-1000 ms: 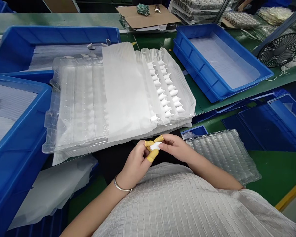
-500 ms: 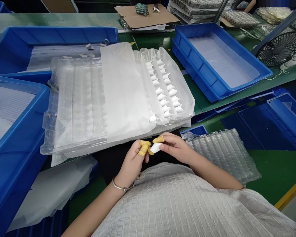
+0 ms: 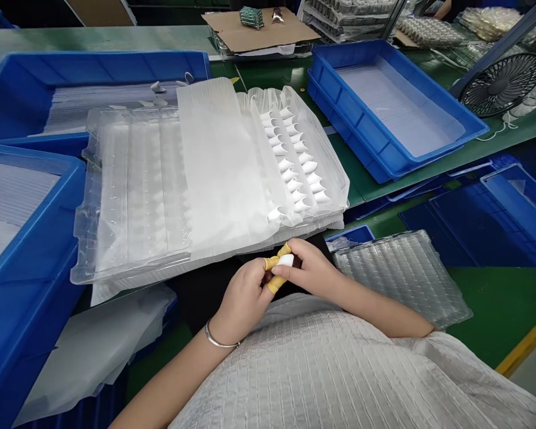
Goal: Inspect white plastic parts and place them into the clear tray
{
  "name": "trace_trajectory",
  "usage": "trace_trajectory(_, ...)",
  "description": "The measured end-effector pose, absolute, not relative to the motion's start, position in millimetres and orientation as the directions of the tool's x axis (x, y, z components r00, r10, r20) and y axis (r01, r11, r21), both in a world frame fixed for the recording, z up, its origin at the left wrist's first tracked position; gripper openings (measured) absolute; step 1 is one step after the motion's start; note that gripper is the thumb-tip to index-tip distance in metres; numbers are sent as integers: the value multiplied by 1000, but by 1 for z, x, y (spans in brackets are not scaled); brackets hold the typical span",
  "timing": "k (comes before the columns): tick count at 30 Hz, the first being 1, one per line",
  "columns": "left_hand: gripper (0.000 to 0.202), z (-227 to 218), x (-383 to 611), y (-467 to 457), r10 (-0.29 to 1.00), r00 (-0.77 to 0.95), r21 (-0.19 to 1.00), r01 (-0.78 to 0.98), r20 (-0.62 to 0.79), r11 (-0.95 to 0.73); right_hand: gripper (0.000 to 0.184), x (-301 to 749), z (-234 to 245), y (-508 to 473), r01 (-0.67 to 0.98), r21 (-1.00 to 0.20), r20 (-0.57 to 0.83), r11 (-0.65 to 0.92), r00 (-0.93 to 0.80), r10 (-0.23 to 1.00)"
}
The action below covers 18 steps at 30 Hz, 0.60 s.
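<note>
My left hand [image 3: 245, 292] and my right hand [image 3: 310, 269] meet close to my body, both wearing yellow finger cots. Together they pinch a small white plastic piece [image 3: 286, 261] between their fingertips. Just beyond them lies a stack of clear plastic trays [image 3: 129, 185]. A translucent white sheet [image 3: 218, 167] covers its middle. Two rows of several similar white pieces [image 3: 295, 161] sit in the tray's right side.
Blue bins stand at the left [image 3: 22, 250], back left [image 3: 93, 71] and back right [image 3: 393, 107]. A clear blister tray [image 3: 402, 274] lies to my right. A black fan [image 3: 500, 83] sits at the far right. Cardboard [image 3: 259, 30] lies at the back.
My hands drew slightly apart half a second ago with the piece in the right hand. They have come together again, both pinching it.
</note>
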<state>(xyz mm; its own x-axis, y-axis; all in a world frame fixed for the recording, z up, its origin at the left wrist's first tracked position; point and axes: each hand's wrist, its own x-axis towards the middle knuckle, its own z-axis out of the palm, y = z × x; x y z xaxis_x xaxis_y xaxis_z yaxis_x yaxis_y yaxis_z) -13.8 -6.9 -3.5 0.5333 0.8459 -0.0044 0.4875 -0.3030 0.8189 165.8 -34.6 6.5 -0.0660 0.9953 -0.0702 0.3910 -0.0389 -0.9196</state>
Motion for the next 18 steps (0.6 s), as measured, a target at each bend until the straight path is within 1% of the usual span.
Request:
trace_trajectory(1,20,-3,-14,-7,843,538,827,474,-1,-302,30,166,5,-33,360,-931,-86,-57,-64,994)
trace_trajectory(3,16,-1,-15,-9,840,542,847,446,1,-288,37,170,1,-29,216,-965,-165,-147,-64,984)
trace_trajectory(5,12,1,-16,-10,841,542,860,427,4,-279,41,175,-4,-25,66,-965,-256,-253,-50,965)
trace_trajectory(6,12,1,-16,-10,843,538,862,423,7,-277,41,177,-7,-24,17,-958,-287,-287,-33,957)
trace_trajectory(9,12,1,-16,-10,849,528,857,431,12,-281,39,183,-11,-24,-45,-954,-298,-297,23,954)
trace_trajectory(12,12,-2,-15,-8,851,524,844,443,30,-303,36,182,-7,-28,-24,-969,-246,-245,30,969)
trace_trajectory(16,13,-6,-15,-6,830,554,801,464,69,-377,30,173,2,-34,199,-966,-172,-165,-19,985)
trace_trajectory(18,16,-6,-16,-7,808,578,775,459,111,-435,32,169,3,-34,254,-953,-177,-162,-36,984)
